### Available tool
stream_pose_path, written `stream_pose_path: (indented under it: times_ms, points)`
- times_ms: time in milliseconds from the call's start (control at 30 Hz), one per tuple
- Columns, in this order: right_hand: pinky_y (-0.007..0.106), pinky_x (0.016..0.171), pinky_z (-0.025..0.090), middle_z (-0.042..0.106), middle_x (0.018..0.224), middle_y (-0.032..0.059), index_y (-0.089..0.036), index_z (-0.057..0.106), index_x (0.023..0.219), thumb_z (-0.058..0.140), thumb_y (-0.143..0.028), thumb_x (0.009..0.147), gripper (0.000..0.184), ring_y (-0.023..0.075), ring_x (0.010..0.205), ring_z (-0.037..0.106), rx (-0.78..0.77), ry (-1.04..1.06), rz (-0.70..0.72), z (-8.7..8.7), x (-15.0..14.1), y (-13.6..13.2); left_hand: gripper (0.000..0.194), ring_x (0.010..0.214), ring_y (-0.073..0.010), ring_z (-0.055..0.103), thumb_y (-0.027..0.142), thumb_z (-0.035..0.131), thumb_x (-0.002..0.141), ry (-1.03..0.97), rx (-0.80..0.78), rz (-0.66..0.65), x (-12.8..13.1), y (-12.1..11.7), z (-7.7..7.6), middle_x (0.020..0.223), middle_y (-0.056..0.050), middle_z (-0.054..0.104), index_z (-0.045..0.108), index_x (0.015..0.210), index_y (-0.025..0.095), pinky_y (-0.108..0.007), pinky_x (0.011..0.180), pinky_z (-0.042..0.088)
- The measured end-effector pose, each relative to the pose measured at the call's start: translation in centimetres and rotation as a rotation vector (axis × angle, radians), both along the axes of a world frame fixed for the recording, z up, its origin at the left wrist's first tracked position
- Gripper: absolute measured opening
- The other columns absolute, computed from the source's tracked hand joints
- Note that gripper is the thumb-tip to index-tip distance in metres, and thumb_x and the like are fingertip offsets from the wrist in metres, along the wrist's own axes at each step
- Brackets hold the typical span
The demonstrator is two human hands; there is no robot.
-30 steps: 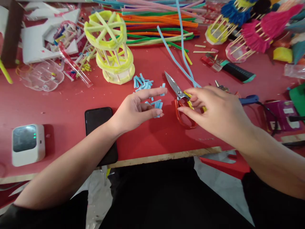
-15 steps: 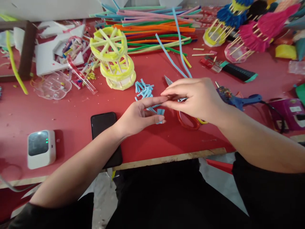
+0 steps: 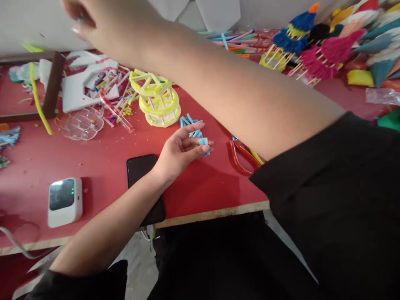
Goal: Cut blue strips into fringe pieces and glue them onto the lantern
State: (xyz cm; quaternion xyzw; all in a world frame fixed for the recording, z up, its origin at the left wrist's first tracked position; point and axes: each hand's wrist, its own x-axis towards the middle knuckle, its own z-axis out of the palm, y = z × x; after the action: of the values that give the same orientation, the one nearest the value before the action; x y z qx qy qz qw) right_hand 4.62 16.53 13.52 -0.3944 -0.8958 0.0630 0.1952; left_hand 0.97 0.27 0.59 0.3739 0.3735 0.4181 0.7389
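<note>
Blue strips (image 3: 203, 141), cut short, form a small flat row in the left hand (image 3: 176, 154), just above the red tabletop (image 3: 203, 187); thumb and fingers grasp it, while the index finger stretches free. Nearest the wearer runs the pale front edge (image 3: 215, 211), with red surface between it and the hand, seemingly room enough to lower or shift the row. A dark phone (image 3: 146, 191) lies beneath the left forearm, its lower end reaching that edge. To the hand's right lie scissors (image 3: 234, 158), blades hidden by the right arm. Behind the index finger is a loose pile (image 3: 187, 121) of similar pieces. The step looks like gathering cut pieces; the next move seems to call for keeping the row aligned under a light pinch. Beyond, a yellow round frame (image 3: 161, 107) stands upright, crowded by the right arm. The right hand (image 3: 100, 25) hangs high at upper left, fingers curled near a blurred blue speck; I cannot tell whether they grip it.
</note>
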Motion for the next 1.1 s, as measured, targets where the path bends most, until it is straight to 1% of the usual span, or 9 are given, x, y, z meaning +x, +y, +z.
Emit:
stream_pose_path:
  times_ms: [100,167,300,400,533,667,900,1000,1100]
  points:
    - [0.001,0.076,0.043,0.056,0.076,-0.0083,-0.020,0.033,0.058,0.053,-0.005,0.089,0.041,0.0077,0.130,0.065,-0.056,-0.216,0.045,-0.5,-1.7,1.0,0.063,0.088,-0.0178,0.081,0.017,0.096,0.069,0.001,-0.055,0.092,-0.2,0.2,-0.1,0.082,0.001,0.081,0.067,0.125,0.017,-0.022,0.074,0.064]
    - [-0.001,0.067,0.037,0.060,0.079,-0.0077,-0.017,0.046,0.059,0.052,-0.005,0.089,0.034,0.0106,0.137,0.061,-0.028,-0.214,0.021,-0.6,-1.2,0.7,0.062,0.094,-0.0196,0.082,0.018,0.095,0.071,0.021,-0.101,0.142,-0.3,0.4,-0.1,0.088,-0.001,0.083,0.066,0.125,0.017,-0.023,0.075,0.064]
    - [0.024,0.091,0.060,0.072,0.099,-0.0046,-0.023,0.068,0.083,0.050,-0.019,0.103,0.027,0.0185,0.129,0.070,0.188,0.003,-0.037,-0.5,2.8,-1.8,0.052,0.096,-0.0203,0.082,0.017,0.089,0.077,0.077,-0.094,0.164,-0.3,0.6,-0.1,0.101,-0.006,0.085,0.066,0.124,0.017,-0.024,0.077,0.065]
    - [0.037,0.102,0.056,0.078,0.100,-0.0014,-0.024,0.072,0.107,0.057,-0.028,0.104,0.016,0.0201,0.106,0.074,0.174,0.053,-0.105,-1.6,7.5,-5.5,0.041,0.095,-0.0185,0.082,0.020,0.083,0.084,0.149,0.051,0.204,-0.4,0.7,-0.5,0.104,-0.006,0.084,0.067,0.122,0.018,-0.027,0.082,0.067]
    - [0.034,0.077,0.054,0.077,0.082,0.0026,-0.021,0.073,0.088,0.061,-0.030,0.102,0.020,0.0184,0.078,0.070,0.130,0.165,-0.174,-6.6,14.0,-10.6,0.028,0.095,-0.0173,0.081,0.018,0.072,0.091,0.447,0.449,0.220,-0.5,0.7,-1.0,0.105,-0.007,0.084,0.070,0.119,0.016,-0.027,0.087,0.066]
    - [0.037,0.083,0.055,0.082,0.091,0.0055,-0.022,0.076,0.090,0.061,-0.026,0.098,0.017,0.0222,0.086,0.074,0.052,0.284,-0.269,-11.7,18.6,-13.3,0.032,0.111,-0.0196,0.078,0.015,0.061,0.096,0.631,0.689,0.196,-0.6,0.9,-1.3,0.122,-0.011,0.080,0.069,0.127,0.015,-0.034,0.103,0.062]
    - [0.036,0.076,0.058,0.082,0.093,0.0073,-0.021,0.077,0.096,0.062,-0.024,0.096,0.015,0.0216,0.079,0.073,-0.002,0.355,-0.373,-13.3,20.9,-13.4,0.035,0.123,-0.0224,0.073,0.020,0.055,0.102,0.843,0.930,0.391,-1.7,1.6,-1.8,0.133,-0.012,0.075,0.065,0.135,0.018,-0.041,0.109,0.059]
    - [0.040,0.084,0.059,0.080,0.101,0.0111,-0.019,0.075,0.104,0.069,-0.029,0.094,0.016,0.0264,0.092,0.074,0.008,0.281,-0.318,-13.4,20.6,-13.6,0.049,0.144,-0.0328,0.059,0.037,0.065,0.100,1.094,1.023,0.253,-1.8,1.5,-2.0,0.149,-0.019,0.065,0.059,0.144,0.016,-0.052,0.123,0.047]
    - [0.046,0.090,0.058,0.075,0.102,0.0136,-0.018,0.073,0.106,0.072,-0.032,0.092,0.020,0.0318,0.100,0.072,0.020,0.169,-0.335,-13.6,20.4,-13.9,0.091,0.159,-0.0474,0.034,0.063,0.075,0.088,1.289,1.100,0.059,-1.4,1.0,-2.4,0.167,-0.026,0.042,0.045,0.159,0.014,-0.065,0.129,0.033]
